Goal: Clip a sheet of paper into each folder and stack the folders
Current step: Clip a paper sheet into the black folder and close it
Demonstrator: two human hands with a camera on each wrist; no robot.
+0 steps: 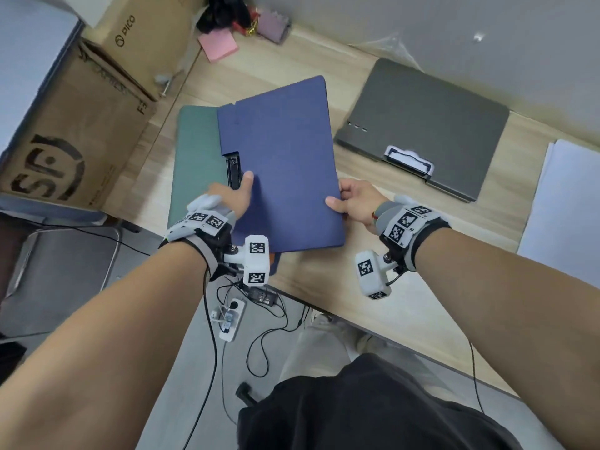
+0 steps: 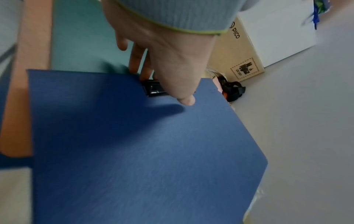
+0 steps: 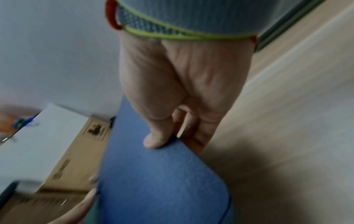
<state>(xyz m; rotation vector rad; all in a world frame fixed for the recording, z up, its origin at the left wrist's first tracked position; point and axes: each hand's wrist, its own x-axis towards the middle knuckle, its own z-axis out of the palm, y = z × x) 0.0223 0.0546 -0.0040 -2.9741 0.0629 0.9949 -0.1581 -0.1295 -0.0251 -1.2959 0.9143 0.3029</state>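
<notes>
- Head view: both hands pinch the blue folder (image 1: 279, 164), left hand (image 1: 232, 198) by its black clip (image 1: 233, 172), right hand (image 1: 355, 203) on the opposite edge, above the green folder (image 1: 194, 157) on the worktop (image 1: 357, 287).
- Left wrist: thumb on the cover, fingers beneath.
- Right wrist: thumb above, fingers below the edge.

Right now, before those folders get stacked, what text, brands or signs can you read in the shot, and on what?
"PICO": smaller cardboard box, also legible in the left wrist view.
"SF": large black logo on the big cardboard box, seen turned sideways.
"F": lone letter at that box's corner.
Square coded markers, no letters: wrist rigs.
Remaining small print on both boxes: too blurred.
Folders: no text.
</notes>
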